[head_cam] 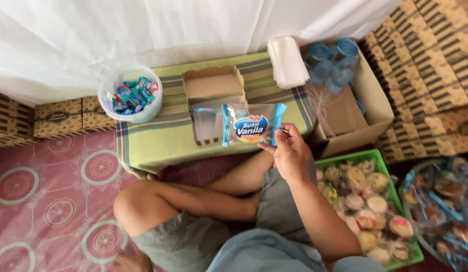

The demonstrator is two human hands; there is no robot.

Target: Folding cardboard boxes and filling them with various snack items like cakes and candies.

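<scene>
The left hand (124,262) is cut off by the lower edge beside the bent knee, so its fingers cannot be made out and whether it is spread or closed cannot be told. The round tub of wrapped goods (440,211) at the far right is cropped and blurred, and its contents are hard to identify. The blue-capped plastic cups (332,63) in the large brown cardboard carton (375,100) overlap one another and cannot be counted reliably.

One clear plastic snack packet with blue ends and a blue oval label (251,125) is pinched at its right end by the fingers of the right hand (289,151), the thumb being laid on the packet's lower corner. The packet is held flat, stretched out to the left of the hand, just above the front of one small open brown cardboard box (214,98). That box rests on a low counter covered with a green striped cloth (158,138).

One round white plastic bowl of small colourful wrapped sweets (130,93) stands on the counter's left part. One stack of white paper napkins (287,61) lies at its right end. One green plastic basket of wrapped round cakes (370,211) sits beside the right forearm, on the patterned pink floor mat (52,191).
</scene>
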